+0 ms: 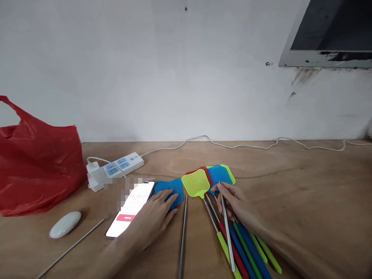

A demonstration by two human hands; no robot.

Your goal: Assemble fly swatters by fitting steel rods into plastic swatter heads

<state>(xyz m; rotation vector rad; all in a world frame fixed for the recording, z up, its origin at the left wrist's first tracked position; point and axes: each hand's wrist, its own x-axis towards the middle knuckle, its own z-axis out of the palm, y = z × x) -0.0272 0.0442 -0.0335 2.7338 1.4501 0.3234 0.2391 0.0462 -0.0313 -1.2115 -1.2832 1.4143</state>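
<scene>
My left hand (157,213) lies flat with its fingers spread over a blue fly swatter head (177,188), partly covering it. My right hand (235,199) is closed around a slim metal rod (227,232), pinched near its upper end. Under that hand lies a pile of fly swatters with a yellow-green mesh head (197,183), a second blue head (219,174) and a mostly hidden red one. Their coloured handles (245,248) in green, red, blue and yellow fan toward me. Between my hands another metal rod (183,236) rests on the table.
A lit phone (132,209) lies beside my left hand. Behind it are a white power strip (123,164) and a plugged-in charger (95,174). A red plastic bag (40,166), a white oval object (65,224) and a thin rod (71,247) are at left. A cable (238,147) runs along the wall.
</scene>
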